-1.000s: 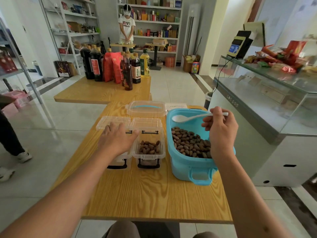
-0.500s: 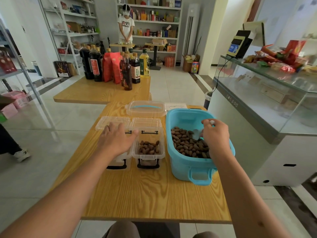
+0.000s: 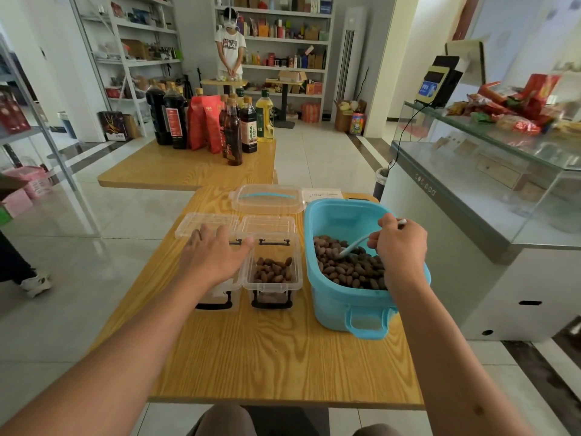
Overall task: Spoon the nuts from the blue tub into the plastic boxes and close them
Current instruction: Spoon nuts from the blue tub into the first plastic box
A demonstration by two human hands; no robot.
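Note:
The blue tub (image 3: 333, 297) stands on the right of the wooden table (image 3: 283, 357), holding many brown nuts (image 3: 349, 265). My right hand (image 3: 401, 247) grips a white spoon (image 3: 355, 245) whose bowl dips into the nuts. Two clear plastic boxes sit side by side left of the tub, lids hinged open behind them. The right box (image 3: 273, 286) has a layer of nuts. My left hand (image 3: 217, 256) lies flat, fingers spread, over the left box (image 3: 217, 298), hiding its inside.
A clear lid with a blue handle (image 3: 267, 199) and a paper sheet (image 3: 322, 195) lie behind the boxes. A second table (image 3: 176, 171) beyond carries bottles and red bags. A glass counter (image 3: 471, 196) runs along the right. A person (image 3: 230, 45) stands at the far shelves.
My right hand lowered the spoon from above the tub down into the nuts and now shows its handle tilted up. My left hand stayed on the left box.

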